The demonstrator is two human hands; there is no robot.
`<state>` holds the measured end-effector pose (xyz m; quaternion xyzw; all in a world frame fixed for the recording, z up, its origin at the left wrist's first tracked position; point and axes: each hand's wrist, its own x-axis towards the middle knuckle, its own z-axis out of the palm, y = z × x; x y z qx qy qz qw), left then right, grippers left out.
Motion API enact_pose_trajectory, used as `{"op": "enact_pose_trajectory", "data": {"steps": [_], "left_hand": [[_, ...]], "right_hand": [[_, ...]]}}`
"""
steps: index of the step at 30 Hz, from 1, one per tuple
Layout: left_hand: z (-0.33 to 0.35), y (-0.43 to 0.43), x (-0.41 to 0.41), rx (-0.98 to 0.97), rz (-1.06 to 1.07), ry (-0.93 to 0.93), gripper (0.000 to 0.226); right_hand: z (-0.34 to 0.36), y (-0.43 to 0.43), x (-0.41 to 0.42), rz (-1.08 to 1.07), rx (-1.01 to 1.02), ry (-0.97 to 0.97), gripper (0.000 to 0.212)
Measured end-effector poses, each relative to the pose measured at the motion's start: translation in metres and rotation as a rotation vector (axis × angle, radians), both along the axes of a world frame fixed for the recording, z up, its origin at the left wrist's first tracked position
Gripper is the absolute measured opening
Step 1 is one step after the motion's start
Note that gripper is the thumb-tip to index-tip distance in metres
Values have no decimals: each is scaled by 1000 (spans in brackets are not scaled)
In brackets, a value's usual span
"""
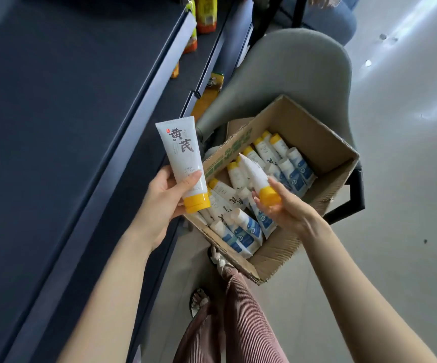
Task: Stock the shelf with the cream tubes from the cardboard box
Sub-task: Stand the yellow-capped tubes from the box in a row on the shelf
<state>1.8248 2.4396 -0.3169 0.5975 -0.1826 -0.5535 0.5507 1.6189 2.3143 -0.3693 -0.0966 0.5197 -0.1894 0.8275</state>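
An open cardboard box (327, 153) rests on a grey chair and holds several white cream tubes (241, 231), some with yellow caps, some with blue labels. My left hand (165, 197) grips one white tube with a yellow cap (182, 155), held upright beside the box, label facing me. My right hand (288, 205) holds a second yellow-capped tube (258, 176) by its cap end, just above the tubes in the box. The dark blue shelf (62, 121) runs along the left.
A grey chair (290, 69) carries the box. Yellow and orange packets (207, 14) stand on lower shelf levels at the top. Grey floor (408, 179) spreads to the right. My legs in striped pink trousers (238, 323) are below the box.
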Motion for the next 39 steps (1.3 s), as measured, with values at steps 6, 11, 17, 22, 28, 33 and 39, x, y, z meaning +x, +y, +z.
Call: {"op": "enact_pose_trajectory", "data": {"steps": [6, 11, 17, 22, 28, 33, 39], "left_hand": [[47, 5, -8, -42, -33, -31, 57], [96, 13, -16, -156, -92, -64, 52], [164, 29, -17, -288, -90, -211, 42], [223, 49, -10, -382, -23, -328, 33], [283, 85, -1, -492, 92, -453, 37], [324, 122, 10, -534, 222, -513, 45], [362, 185, 33, -528, 458, -606, 52]], "right_hand": [[66, 19, 0, 191, -272, -178, 43], [134, 25, 8, 323, -513, -247, 45], [211, 40, 30, 278, -793, -278, 44], [269, 55, 52, 241, -959, -311, 32], [331, 81, 76, 273, -1058, -452, 41], [374, 106, 99, 365, -1149, -551, 37], [420, 148, 159, 482, -1175, -689, 43]]}}
